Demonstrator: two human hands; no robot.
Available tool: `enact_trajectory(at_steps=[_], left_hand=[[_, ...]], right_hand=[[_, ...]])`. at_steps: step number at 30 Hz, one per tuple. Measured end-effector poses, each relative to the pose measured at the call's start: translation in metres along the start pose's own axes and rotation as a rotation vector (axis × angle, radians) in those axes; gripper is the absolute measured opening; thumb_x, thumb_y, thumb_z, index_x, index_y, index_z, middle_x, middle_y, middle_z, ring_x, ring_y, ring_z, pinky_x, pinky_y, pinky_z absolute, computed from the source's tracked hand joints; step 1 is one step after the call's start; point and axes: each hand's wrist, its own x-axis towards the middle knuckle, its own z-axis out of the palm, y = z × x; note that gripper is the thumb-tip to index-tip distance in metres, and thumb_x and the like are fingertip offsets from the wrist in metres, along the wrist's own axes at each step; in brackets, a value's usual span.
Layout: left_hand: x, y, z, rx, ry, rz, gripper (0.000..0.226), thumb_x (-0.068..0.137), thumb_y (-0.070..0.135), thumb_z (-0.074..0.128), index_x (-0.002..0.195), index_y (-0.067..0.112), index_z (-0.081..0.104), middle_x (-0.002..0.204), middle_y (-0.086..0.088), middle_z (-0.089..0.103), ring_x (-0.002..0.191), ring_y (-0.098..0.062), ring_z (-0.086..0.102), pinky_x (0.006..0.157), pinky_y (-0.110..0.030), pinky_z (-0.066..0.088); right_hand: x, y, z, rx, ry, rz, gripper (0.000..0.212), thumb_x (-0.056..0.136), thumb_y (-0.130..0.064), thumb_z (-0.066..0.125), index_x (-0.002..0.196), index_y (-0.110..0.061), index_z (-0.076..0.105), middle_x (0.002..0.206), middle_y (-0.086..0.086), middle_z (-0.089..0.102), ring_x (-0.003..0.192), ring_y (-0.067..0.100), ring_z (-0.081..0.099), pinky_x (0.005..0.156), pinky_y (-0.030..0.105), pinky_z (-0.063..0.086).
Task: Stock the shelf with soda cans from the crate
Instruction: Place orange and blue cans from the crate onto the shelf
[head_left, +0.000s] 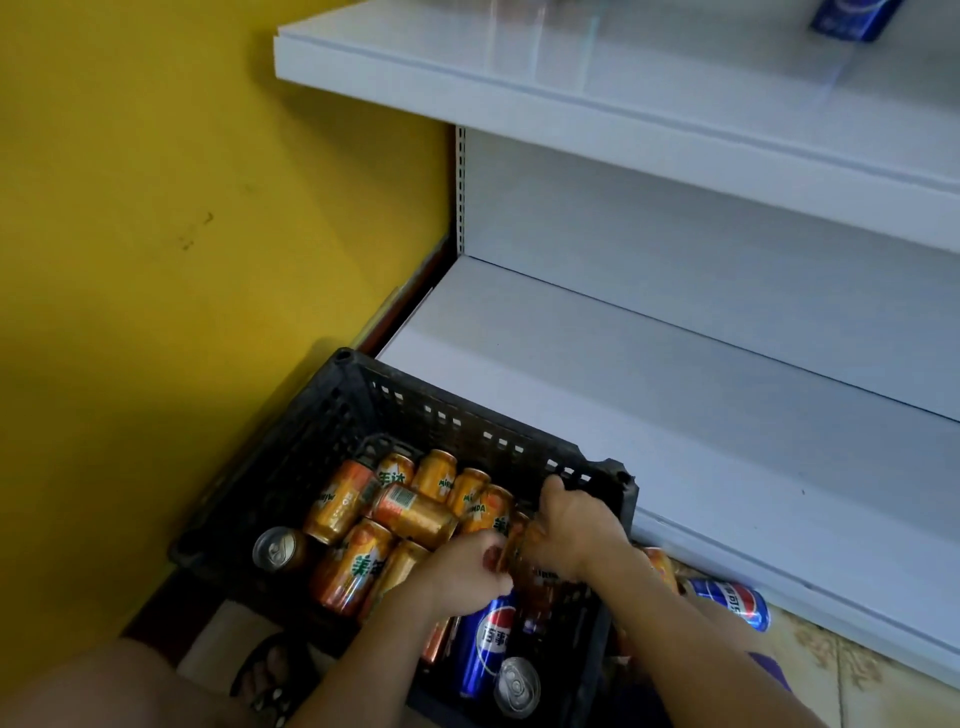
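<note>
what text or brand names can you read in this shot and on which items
"Mirinda", partly readable, on the upright orange cans in the black crate.
Large Chinese characters, not clearly legible, on a lying orange can.
Chinese characters with a Pepsi globe on the blue can in the crate and the blue can on the floor.
Blue can on the upper shelf: too blurred.

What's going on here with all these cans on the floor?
A person crouches over a black crate of orange soda cans and a few blue ones. Both hands are in the crate: the left hand and right hand seem to grip the same orange can. The bottom shelf beside it holds nothing in view; one blue can lies on the floor.
</note>
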Motion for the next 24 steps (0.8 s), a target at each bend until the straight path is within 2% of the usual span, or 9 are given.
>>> enact_trajectory(at_steps=[3,7,11,14,16,18,20,22,24], left_hand=[[-0.011,0.032,-0.003,-0.086,-0.025,0.134,0.072,0.085,0.036,0.075,0.143,0.045,0.032,0.125,0.023,0.05,0.117,-0.003,0.051,0.095,-0.021,0.043],[-0.02,0.072,-0.011,-0.279,0.169,0.339,0.059,0.079,0.031,0.083,0.124,0.045,0.048,0.112,0.023,0.067,0.108,0.005,0.062,0.082,-0.01,0.049],[-0.042,0.118,-0.04,-0.282,0.376,0.534,0.05,0.079,0.05,0.078,0.122,0.042,0.056,0.107,0.021,0.071,0.1,0.004,0.066,0.079,-0.015,0.053],[-0.061,0.155,-0.063,-0.36,0.475,0.654,0.056,0.078,0.077,0.058,0.119,0.04,0.06,0.106,0.013,0.073,0.1,-0.005,0.07,0.085,-0.028,0.058],[-0.071,0.183,-0.078,-0.419,0.539,0.72,0.058,0.078,0.081,0.048,0.112,0.037,0.064,0.103,0.006,0.073,0.098,-0.01,0.071,0.085,-0.037,0.06],[-0.078,0.212,-0.094,-0.484,0.566,0.781,0.056,0.083,0.076,0.043,0.107,0.031,0.068,0.1,-0.001,0.074,0.095,-0.017,0.072,0.082,-0.042,0.06],[-0.089,0.242,-0.11,-0.469,0.6,0.82,0.06,0.09,0.072,0.038,0.101,0.023,0.07,0.091,-0.004,0.075,0.086,-0.014,0.073,0.072,-0.032,0.06],[-0.093,0.27,-0.127,-0.348,0.742,0.817,0.068,0.097,0.067,0.027,0.081,0.016,0.07,0.074,-0.003,0.073,0.071,-0.007,0.069,0.061,-0.021,0.053],[-0.092,0.296,-0.151,-0.219,0.947,0.843,0.065,0.103,0.056,0.027,0.064,0.016,0.06,0.064,-0.001,0.065,0.067,-0.014,0.063,0.06,-0.03,0.047]], right_hand=[[-0.015,0.004,-0.041,0.125,0.108,-0.047,0.068,0.07,-0.055,0.073,0.123,-0.024,0.041,0.097,-0.003,0.062,0.089,0.019,0.063,0.072,0.032,0.053],[-0.043,-0.003,-0.087,0.372,0.302,-0.144,0.074,0.063,-0.056,0.079,0.124,-0.034,0.044,0.108,-0.011,0.063,0.095,0.009,0.062,0.081,0.027,0.055],[-0.064,-0.012,-0.13,0.673,0.501,-0.256,0.067,0.074,-0.046,0.08,0.132,-0.036,0.048,0.116,-0.02,0.064,0.099,-0.003,0.062,0.083,0.018,0.052],[-0.079,-0.02,-0.165,0.824,0.508,-0.33,0.075,0.076,-0.056,0.073,0.142,-0.037,0.042,0.12,-0.018,0.066,0.108,-0.002,0.062,0.093,0.03,0.053],[-0.091,-0.029,-0.187,0.837,0.454,-0.398,0.079,0.076,-0.063,0.07,0.145,-0.041,0.038,0.123,-0.015,0.066,0.106,0.003,0.066,0.093,0.036,0.055],[-0.101,-0.038,-0.21,0.818,0.445,-0.463,0.074,0.081,-0.052,0.075,0.144,-0.046,0.036,0.12,-0.013,0.067,0.101,0.009,0.069,0.088,0.036,0.057],[-0.106,-0.046,-0.235,0.786,0.538,-0.478,0.073,0.081,-0.042,0.078,0.141,-0.046,0.037,0.116,-0.014,0.067,0.1,0.005,0.068,0.084,0.031,0.058],[-0.106,-0.053,-0.263,0.715,0.677,-0.44,0.077,0.075,-0.044,0.08,0.139,-0.046,0.037,0.111,-0.018,0.066,0.098,-0.001,0.065,0.081,0.025,0.057],[-0.103,-0.059,-0.289,0.669,0.784,-0.386,0.082,0.071,-0.047,0.079,0.141,-0.044,0.035,0.107,-0.019,0.065,0.091,-0.002,0.065,0.075,0.021,0.056]])
